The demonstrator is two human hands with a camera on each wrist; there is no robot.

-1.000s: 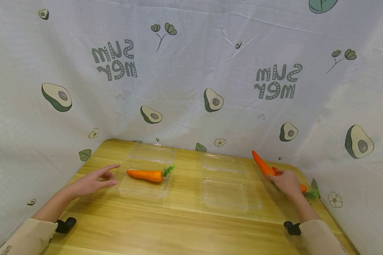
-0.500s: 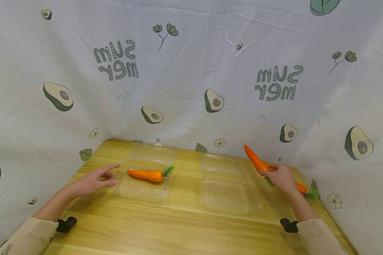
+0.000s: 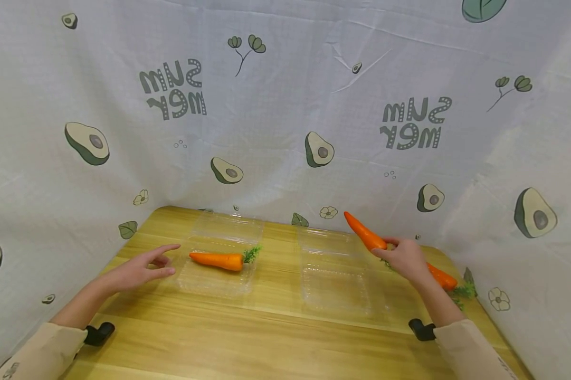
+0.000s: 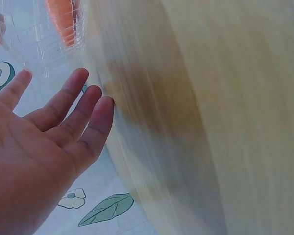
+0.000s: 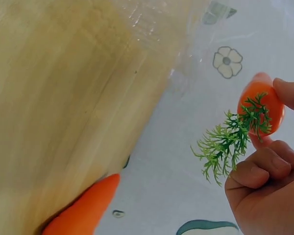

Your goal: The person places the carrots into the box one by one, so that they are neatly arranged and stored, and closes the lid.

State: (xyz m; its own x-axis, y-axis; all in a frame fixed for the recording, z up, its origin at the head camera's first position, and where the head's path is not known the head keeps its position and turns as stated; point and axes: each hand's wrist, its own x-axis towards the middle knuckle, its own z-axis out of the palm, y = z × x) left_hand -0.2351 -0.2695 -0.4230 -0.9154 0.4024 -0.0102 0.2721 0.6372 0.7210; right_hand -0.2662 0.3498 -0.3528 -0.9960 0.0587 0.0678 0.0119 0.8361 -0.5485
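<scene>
Between thumb and fingers my right hand (image 3: pixel 404 257) pinches an orange carrot (image 3: pixel 365 232) near its leafy end, above the table. The carrot tilts, its tip pointing up and to the left; in the right wrist view its green leaves (image 5: pixel 230 142) hang down. Just left of it stands a clear plastic box (image 3: pixel 335 290) with its lid folded back. My left hand (image 3: pixel 140 270) is beside the left clear box (image 3: pixel 214 285), fingers spread and holding nothing. A second carrot (image 3: pixel 219 261) lies in that left box, leaves to the right.
Another carrot (image 3: pixel 441 277) with green leaves lies at the table's right side, partly behind my right forearm. A white printed curtain (image 3: pixel 276 105) hangs along the back and both sides of the wooden table (image 3: pixel 247 343).
My right hand has lifted its carrot and carried it left, away from the carrot at the right side, toward the right box. My left hand stays where it was.
</scene>
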